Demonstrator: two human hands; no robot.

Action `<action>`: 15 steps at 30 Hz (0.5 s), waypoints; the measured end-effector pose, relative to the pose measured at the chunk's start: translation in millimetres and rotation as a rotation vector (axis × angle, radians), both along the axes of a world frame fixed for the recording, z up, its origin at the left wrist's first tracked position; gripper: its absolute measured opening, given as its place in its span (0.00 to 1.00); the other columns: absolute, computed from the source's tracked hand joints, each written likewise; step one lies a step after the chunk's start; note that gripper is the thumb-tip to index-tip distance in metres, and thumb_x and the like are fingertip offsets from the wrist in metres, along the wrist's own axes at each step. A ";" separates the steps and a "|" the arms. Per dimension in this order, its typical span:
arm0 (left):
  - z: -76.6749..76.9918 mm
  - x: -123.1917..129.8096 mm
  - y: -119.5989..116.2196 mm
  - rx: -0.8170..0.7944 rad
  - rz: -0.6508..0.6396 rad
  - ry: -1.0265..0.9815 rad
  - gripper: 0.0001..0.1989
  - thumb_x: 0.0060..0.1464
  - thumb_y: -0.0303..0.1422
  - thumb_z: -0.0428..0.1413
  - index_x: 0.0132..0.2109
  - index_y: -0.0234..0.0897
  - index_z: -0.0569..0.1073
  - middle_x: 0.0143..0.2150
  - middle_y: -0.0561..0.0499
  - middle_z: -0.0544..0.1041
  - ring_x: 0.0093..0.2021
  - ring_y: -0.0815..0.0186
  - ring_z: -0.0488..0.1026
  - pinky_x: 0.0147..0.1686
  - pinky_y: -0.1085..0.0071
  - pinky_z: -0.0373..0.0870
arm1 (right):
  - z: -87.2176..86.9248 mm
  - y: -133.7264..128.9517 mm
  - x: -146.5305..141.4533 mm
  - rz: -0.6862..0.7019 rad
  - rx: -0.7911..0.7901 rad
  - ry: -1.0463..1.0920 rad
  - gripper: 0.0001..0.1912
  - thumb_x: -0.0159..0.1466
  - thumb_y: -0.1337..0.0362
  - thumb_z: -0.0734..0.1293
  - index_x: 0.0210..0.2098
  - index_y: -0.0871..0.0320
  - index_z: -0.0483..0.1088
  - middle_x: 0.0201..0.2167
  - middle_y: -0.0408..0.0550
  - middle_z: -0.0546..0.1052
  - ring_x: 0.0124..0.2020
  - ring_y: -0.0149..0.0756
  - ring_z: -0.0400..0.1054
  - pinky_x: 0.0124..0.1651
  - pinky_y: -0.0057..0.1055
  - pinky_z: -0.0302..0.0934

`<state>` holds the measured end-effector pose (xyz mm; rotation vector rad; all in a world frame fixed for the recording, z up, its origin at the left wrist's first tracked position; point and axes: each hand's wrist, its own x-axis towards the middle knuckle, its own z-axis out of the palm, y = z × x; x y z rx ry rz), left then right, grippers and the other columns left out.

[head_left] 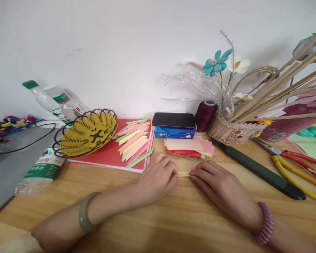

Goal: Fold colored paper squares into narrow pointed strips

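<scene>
A narrow yellow paper strip (184, 174) stretches between my two hands, just above or on the wooden table. Its left end is pinched in my left hand (159, 175), fingers curled. My right hand (218, 182) closes thumb and fingertips on the other end. Behind the hands lies a stack of coloured paper slips (185, 144), pink, peach, red and yellow. To the left, a pile of folded paper pieces (135, 142) in pink, yellow and green rests on red paper sheets (100, 160).
A yellow woven basket (89, 135) leans tilted at left near plastic bottles (46, 168). A phone (173, 120) sits on a blue tissue pack (175, 133), beside a maroon thread spool (205, 114). At right are a flower basket (226, 131), a dark green long tool (260, 168) and pliers (292, 154).
</scene>
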<state>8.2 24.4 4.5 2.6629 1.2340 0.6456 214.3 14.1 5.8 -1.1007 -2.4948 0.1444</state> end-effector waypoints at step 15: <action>1.2 2.2 -0.5 -0.163 0.096 0.004 0.04 0.56 0.23 0.51 0.34 0.35 0.67 0.35 0.52 0.72 0.41 0.62 0.62 0.44 0.62 0.59 | -0.7 11.0 -3.5 -0.156 -0.216 0.035 0.06 0.63 0.67 0.57 0.31 0.55 0.64 0.29 0.45 0.70 0.30 0.35 0.65 0.33 0.33 0.60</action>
